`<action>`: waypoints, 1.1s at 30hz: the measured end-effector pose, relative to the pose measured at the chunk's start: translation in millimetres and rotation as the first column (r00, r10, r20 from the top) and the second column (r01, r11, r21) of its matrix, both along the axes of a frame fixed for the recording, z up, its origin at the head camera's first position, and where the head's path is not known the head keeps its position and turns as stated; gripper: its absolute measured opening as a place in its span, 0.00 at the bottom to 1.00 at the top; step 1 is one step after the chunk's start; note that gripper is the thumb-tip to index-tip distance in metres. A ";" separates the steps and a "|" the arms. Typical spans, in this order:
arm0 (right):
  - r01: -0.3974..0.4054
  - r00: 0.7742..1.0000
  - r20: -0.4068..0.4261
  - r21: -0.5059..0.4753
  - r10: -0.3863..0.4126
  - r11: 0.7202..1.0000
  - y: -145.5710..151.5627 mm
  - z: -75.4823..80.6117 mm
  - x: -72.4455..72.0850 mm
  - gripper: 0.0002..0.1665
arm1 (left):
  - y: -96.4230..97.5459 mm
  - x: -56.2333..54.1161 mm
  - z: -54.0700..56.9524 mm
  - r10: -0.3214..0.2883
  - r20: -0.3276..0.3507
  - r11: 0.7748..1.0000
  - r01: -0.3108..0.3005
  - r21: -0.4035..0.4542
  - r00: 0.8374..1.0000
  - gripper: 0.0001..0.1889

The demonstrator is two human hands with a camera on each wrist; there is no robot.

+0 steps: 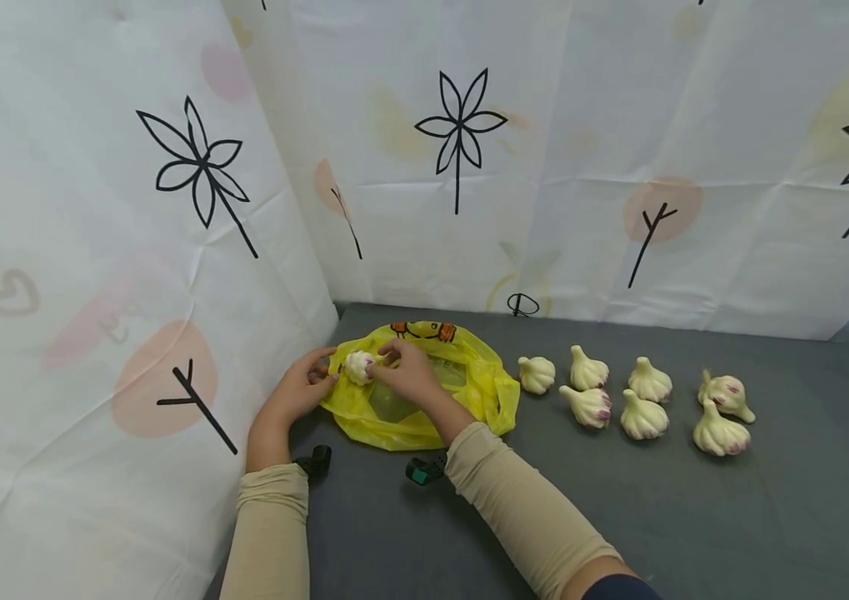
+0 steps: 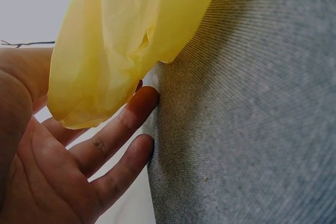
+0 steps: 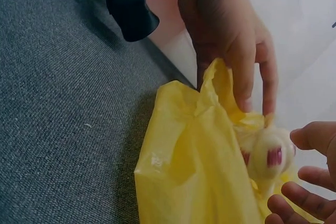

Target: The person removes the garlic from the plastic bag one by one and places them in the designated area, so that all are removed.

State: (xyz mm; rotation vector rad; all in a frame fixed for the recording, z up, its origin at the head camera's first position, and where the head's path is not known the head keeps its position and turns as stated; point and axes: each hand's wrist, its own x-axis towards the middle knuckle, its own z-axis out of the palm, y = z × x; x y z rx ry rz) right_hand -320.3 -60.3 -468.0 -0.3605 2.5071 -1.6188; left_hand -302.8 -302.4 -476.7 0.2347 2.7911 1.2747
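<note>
A yellow plastic bag (image 1: 482,400) lies with its mouth facing up, its inside showing. My left hand (image 1: 298,390) holds the bag's left rim; the plastic hides part of its thumb and forefinger in the left wrist view, while the other fingers (image 2: 118,124) spread loosely below. A pale garlic bulb (image 1: 359,367) with purple patches sits just inside that rim. Over the bag's mouth, my right hand (image 1: 415,377) reaches left to the bulb. In the right wrist view its thumb tip is right at the garlic (image 3: 273,153), with the other fingers (image 3: 302,200) loosely spread beside it.
Several garlic bulbs (image 1: 645,415) stand in rough pairs on the dark grey table (image 1: 806,517), right of the bag. One bulb (image 1: 536,375) is close to the bag's right edge. A patterned white cloth (image 1: 581,150) hangs behind; another stretch borders the left arm.
</note>
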 end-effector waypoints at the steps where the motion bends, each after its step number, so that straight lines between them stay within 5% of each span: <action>1: 0.005 1.000 0.003 0.011 -0.005 1.000 -0.7 -1.5 -0.5 0.26 | -0.1 0.1 -0.2 -0.001 0.000 1.000 0.001 0.002 1.000 0.30; 17: 0.018 1.000 0.019 0.145 -0.021 0.989 -13.0 -6.7 -3.3 0.28 | 0.0 1.0 0.3 -0.002 0.001 1.000 0.002 0.007 1.000 0.30; 33: -0.055 0.998 0.003 0.065 0.055 0.996 -7.3 -7.9 -3.0 0.26 | -1.0 -2.4 -3.0 0.001 0.004 1.000 -0.001 0.003 1.000 0.30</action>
